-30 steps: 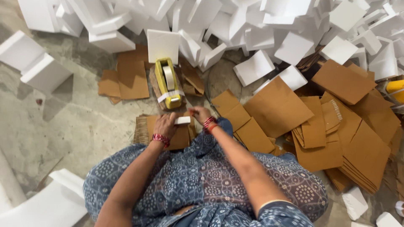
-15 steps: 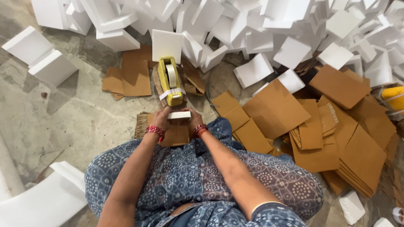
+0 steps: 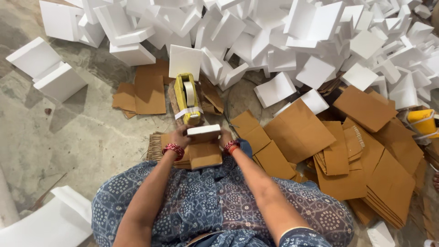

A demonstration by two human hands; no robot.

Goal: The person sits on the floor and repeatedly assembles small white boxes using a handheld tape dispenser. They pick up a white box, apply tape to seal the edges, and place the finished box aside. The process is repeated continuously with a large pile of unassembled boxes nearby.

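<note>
Both my hands hold a small block (image 3: pixel 204 133) of white foam faced with brown cardboard, just in front of my lap. My left hand (image 3: pixel 180 136) grips its left end and my right hand (image 3: pixel 225 135) grips its right end. The block sits right below a yellow tape dispenser (image 3: pixel 188 97) with a white tape roll, standing on the floor. A strip of tape hangs across the dispenser's near end. Under my hands lies a short stack of brown cardboard pieces (image 3: pixel 205 156).
A big heap of white foam blocks (image 3: pixel 292 36) fills the far side. Brown cardboard sheets (image 3: pixel 366 155) are spread and stacked to the right, a few more (image 3: pixel 144 93) at the left. A second yellow dispenser (image 3: pixel 423 121) sits far right. A white foam slab (image 3: pixel 45 224) lies near left.
My hands came together from the cardboard stack and lifted the foam and cardboard block up toward the dispenser's near end. The view shifted slightly.
</note>
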